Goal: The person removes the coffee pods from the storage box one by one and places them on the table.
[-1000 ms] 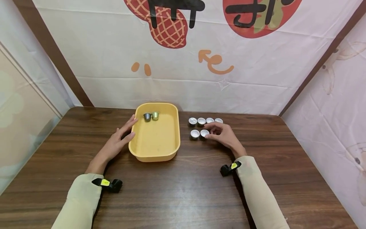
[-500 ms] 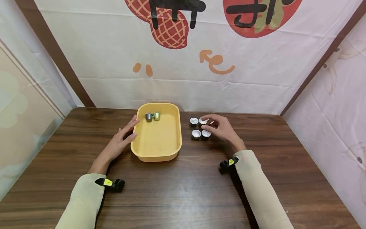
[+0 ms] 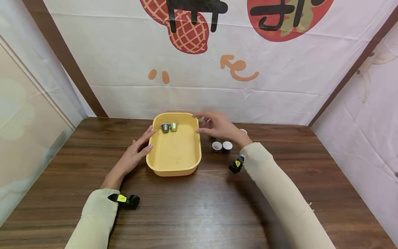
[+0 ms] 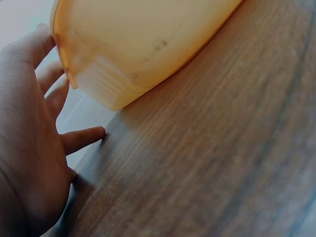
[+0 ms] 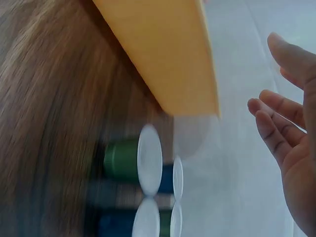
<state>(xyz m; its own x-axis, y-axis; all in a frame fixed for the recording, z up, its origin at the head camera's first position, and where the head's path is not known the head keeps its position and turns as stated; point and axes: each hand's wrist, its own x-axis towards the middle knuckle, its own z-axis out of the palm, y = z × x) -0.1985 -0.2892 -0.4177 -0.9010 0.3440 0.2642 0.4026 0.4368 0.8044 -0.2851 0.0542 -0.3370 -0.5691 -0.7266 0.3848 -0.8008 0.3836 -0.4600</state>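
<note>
My left hand (image 3: 133, 155) rests with extended fingers against the left rim of a yellow plastic tray (image 3: 174, 173); the left wrist view shows its fingers (image 4: 59, 94) spread beside the tray wall. Inside the tray's back part lie a dark grey coffee capsule (image 3: 165, 128) and a green-gold coffee capsule (image 3: 174, 126). At the tray's back right rim is my right hand (image 3: 219, 126), thumb and forefinger apart, with nothing seen between them. Right of the tray, foil-lidded coffee capsules (image 3: 227, 145) stand lid up in two rows, the back row mostly hidden by that hand.
Dark wood table (image 3: 192, 211) extends in front of and around the tray. A white printed cloth (image 3: 124, 62) hangs behind the table's back edge. In the right wrist view, green (image 5: 122, 159) and blue (image 5: 116, 223) capsule bodies stand close together near the tray's wall.
My right hand has moved left and back from the capsules to the tray's right rim. My left hand stays at the left rim. The view has shifted slightly.
</note>
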